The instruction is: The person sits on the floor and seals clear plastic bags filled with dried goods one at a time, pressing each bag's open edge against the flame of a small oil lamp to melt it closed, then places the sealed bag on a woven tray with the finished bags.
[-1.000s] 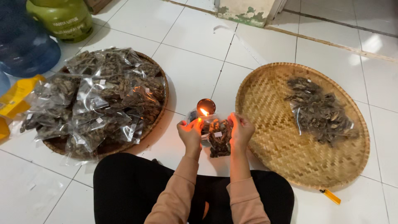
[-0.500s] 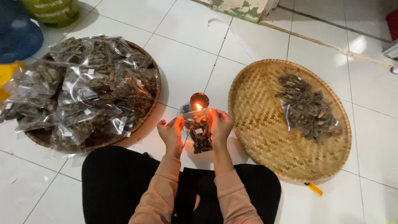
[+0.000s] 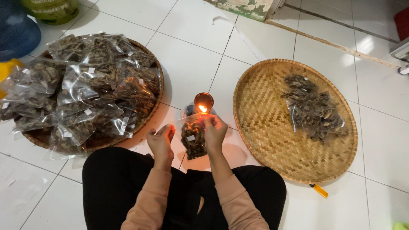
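- The left woven tray [image 3: 150, 111] on the tiled floor [image 3: 187, 47] is heaped with clear packets [image 3: 85, 89] of dark dried pieces; the heap looks the same as a second ago.
- The right woven tray [image 3: 272, 140] carries only a few packets [image 3: 313, 108], bunched toward its far side, also as before.
- The right hand [image 3: 214, 131] now holds the small clear bag [image 3: 194, 138] alone, pinching its top edge between thumb and fingertips right at the flame [image 3: 202, 108].
- The left hand [image 3: 160, 142], which half a second ago held the bag too, has let go and hovers just beside it, fingers loosely curled, holding nothing.
- The little lamp [image 3: 203, 101] stands on the floor between the trays, lit as before; the bag hangs upright before the person's knees.
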### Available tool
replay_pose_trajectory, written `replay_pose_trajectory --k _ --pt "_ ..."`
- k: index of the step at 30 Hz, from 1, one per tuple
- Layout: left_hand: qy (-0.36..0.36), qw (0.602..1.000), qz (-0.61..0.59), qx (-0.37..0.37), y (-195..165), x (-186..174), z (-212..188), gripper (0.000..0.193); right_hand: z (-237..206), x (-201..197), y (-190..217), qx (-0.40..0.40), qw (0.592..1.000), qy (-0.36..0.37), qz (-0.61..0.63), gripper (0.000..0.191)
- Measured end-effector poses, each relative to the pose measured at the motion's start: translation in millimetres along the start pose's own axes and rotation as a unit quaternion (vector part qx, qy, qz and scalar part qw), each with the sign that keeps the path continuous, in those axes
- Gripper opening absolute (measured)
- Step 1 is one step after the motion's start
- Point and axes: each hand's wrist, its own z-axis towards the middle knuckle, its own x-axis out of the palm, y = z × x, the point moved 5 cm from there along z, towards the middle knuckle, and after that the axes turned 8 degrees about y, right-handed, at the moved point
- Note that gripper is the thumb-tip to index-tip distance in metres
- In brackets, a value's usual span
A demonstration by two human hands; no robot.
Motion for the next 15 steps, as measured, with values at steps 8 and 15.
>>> replay_pose_trajectory --k 8,15 --pt "0.256 0.953 0.092 0.132 -90.7 58.3 -91.7 0.042 -48.2 -13.7 76.3 -0.082 0.99 0.016 0.112 0.007" --pt "0.306 0.889 0.261 0.218 -127.5 103.5 -134.1 0.01 -87.9 -18.9 144.6 -0.175 0.978 0.035 0.109 0.009"
